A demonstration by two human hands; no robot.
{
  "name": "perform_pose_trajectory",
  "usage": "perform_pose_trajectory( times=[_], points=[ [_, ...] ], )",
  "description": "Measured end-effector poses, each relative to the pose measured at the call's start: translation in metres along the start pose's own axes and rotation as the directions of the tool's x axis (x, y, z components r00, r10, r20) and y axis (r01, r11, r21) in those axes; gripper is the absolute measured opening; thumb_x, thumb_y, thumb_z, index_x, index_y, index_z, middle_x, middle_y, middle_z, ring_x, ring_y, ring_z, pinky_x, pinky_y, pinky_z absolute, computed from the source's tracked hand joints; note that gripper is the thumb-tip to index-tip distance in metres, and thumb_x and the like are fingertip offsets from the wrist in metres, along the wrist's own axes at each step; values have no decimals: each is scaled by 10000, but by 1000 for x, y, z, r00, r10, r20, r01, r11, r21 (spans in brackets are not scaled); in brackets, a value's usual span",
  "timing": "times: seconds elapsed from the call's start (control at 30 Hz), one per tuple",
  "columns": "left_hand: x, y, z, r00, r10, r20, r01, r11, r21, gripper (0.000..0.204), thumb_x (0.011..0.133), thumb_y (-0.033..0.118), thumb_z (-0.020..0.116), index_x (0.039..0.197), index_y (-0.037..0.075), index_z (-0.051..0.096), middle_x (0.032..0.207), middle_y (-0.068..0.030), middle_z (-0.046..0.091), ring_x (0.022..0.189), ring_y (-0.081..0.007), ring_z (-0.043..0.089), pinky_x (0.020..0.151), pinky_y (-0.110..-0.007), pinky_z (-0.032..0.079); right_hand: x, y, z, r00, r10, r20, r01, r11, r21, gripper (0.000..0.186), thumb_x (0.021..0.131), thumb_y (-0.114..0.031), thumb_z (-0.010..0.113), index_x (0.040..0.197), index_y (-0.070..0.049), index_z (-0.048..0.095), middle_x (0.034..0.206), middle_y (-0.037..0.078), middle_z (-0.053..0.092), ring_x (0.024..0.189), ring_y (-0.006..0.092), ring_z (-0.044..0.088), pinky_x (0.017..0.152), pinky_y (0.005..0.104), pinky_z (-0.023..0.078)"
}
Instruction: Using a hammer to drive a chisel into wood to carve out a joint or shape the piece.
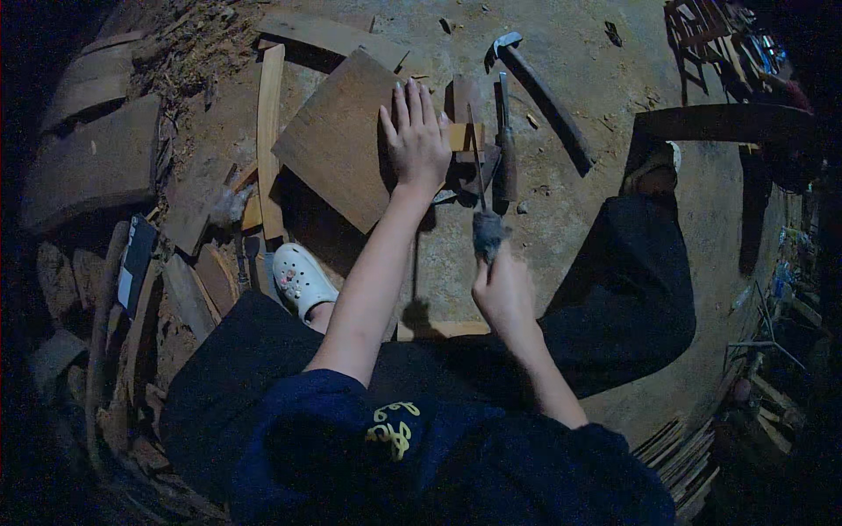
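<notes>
My left hand [417, 145] lies flat with its fingers stretched out on a square brown wooden board [338, 131]. Just right of its fingers, a pale yellowish wood piece [461, 137] sticks out. My right hand [507, 294], slightly blurred, is closed round the dark, wrapped-looking handle of a narrow hand saw [477, 175]. The blade shows almost edge-on, points away from me and crosses the end of the pale piece. Its teeth cannot be made out. Close by on the right lies a chisel-like tool [506, 153] with a wooden handle.
A hammer [548, 105] lies on the floor at the far right. A pale wooden strip [270, 140] and my clog [303, 279] are left of the board. Scrap wood [96, 167] piles up along the left. A low dark wooden stool [728, 123] is on the right.
</notes>
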State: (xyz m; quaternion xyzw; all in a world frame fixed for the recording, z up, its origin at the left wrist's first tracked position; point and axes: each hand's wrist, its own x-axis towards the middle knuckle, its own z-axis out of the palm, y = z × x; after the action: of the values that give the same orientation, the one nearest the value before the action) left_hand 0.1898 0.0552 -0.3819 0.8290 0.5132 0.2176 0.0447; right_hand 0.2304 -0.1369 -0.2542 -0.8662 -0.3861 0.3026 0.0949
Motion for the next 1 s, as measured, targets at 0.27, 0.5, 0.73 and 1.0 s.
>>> perform_pose_trajectory(
  times=[0.27,0.5,0.73,1.0],
  points=[
    [3,5,0,1000,13,-19,-14,1000,-25,530,964,294,372,1401,-5,385,1504,-168,304,1409,-325,239,1124,-548,149,51,-12,2,997,-6,-75,10,999,52,225,866,-185,550,937,28,563,790,306,623,777,473,615,695,543,490],
    [-1,-1,2,999,15,-35,-15,1000,19,542,954,306,389,1391,-14,395,1484,-179,332,1398,-341,254,1115,-557,173,-2,5,-9,999,19,26,-21,998,62,208,863,-158,548,987,7,568,794,296,616,799,479,597,705,543,475],
    [3,3,1,999,20,-33,-20,1000,-1,544,942,307,416,1388,-5,406,1490,-179,325,1400,-337,255,1113,-571,169,54,-14,-3,999,20,-42,-20,1000,-6,263,873,-216,554,995,17,565,805,286,638,798,467,626,721,540,497],
    [-9,2,-6,998,55,14,-54,998,-33,521,949,311,407,1388,31,423,1488,-177,333,1401,-318,265,1104,-604,137,36,-11,0,1000,0,15,-1,998,68,295,884,-212,535,1050,32,534,824,303,635,820,479,620,738,554,483]
  ],
)
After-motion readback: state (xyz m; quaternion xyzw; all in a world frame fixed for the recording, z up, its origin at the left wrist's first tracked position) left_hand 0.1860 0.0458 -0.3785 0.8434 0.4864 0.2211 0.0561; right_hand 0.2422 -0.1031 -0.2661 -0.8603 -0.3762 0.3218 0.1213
